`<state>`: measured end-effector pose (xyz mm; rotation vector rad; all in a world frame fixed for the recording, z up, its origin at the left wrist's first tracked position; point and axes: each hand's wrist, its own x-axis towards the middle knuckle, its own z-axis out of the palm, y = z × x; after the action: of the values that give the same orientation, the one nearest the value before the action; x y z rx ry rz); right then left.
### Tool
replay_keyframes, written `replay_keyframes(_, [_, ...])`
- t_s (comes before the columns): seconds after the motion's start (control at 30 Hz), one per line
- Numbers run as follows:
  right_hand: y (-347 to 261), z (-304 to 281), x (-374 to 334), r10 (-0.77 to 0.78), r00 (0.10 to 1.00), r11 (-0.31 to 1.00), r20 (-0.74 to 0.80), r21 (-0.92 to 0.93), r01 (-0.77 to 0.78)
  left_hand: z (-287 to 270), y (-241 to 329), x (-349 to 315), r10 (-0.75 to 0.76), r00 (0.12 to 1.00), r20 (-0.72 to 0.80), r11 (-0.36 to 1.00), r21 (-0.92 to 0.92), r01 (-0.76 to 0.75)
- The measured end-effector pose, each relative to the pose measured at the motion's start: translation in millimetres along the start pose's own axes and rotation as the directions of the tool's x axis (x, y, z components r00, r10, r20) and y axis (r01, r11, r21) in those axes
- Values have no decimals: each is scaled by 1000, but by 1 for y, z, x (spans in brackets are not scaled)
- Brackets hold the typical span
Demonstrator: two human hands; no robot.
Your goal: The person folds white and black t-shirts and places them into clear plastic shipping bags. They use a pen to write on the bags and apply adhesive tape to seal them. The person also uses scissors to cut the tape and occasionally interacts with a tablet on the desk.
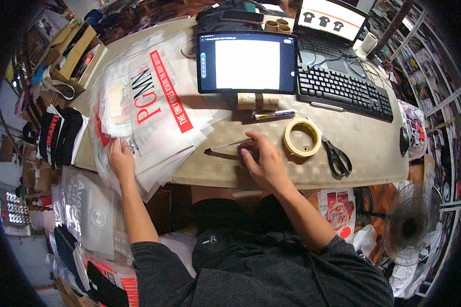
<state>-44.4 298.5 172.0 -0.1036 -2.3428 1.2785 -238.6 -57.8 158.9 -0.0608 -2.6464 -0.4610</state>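
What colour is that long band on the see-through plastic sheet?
The long band is bright red, seen best in the head view.

A lit tablet (247, 64) stands on a tan tabletop (374, 148) beside a black keyboard (343, 92) and an open laptop (329, 29), with cream tape (287, 139) lying next to black-handled scissors (331, 148), a mouse (404, 139) near the right edge and a caged fan (412, 225) beyond.

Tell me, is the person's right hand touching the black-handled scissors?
Apart. The head view plainly shows tabletop between the right hand and the black-handled scissors, which lie farther to the right.
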Motion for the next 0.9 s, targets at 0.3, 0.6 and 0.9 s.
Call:
replay_keyframes(0.3, [-4, -2, 1, 33, 999, 999, 26, 27, -34, 9, -13, 2, 46, 998, -35, 999, 12, -46])
replay_keyframes(0.6, [-3, -3, 2, 4, 1000, 1000, 11, 19, -4, 14, -19, 2, 41, 997, -61, 999, -24, -43])
replay_keyframes(0.9, [-3, -2, 3, 64, 998, 997, 26, 30, -65, 13, -26, 5, 175, 980, -94, 985, 23, -174])
